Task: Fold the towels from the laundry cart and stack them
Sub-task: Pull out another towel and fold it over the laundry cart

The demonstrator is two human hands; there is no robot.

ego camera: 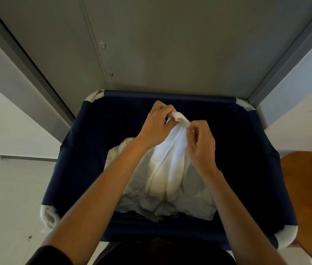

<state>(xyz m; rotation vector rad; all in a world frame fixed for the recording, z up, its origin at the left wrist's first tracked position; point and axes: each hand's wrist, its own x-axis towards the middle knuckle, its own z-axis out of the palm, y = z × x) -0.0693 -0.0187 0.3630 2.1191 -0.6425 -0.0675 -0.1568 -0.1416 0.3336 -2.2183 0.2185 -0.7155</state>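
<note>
Both hands — left hand (156,125), right hand (201,144) — pinch towel (170,161)

The white cloth towel (170,159) looked soft and matt, a little rough at its rolled edge. The crumpled white cloth pile (138,196) below it was also matt and full of wrinkles. The dark navy fabric laundry cart (94,150) had a smooth woven lining with faint sheen; its white corner covers (49,217) seemed fuzzy cloth. The grey metal wall panel (170,44) was smooth and dull. The round orange-brown wooden table (308,197) had a smooth, slightly glossy top.
</note>
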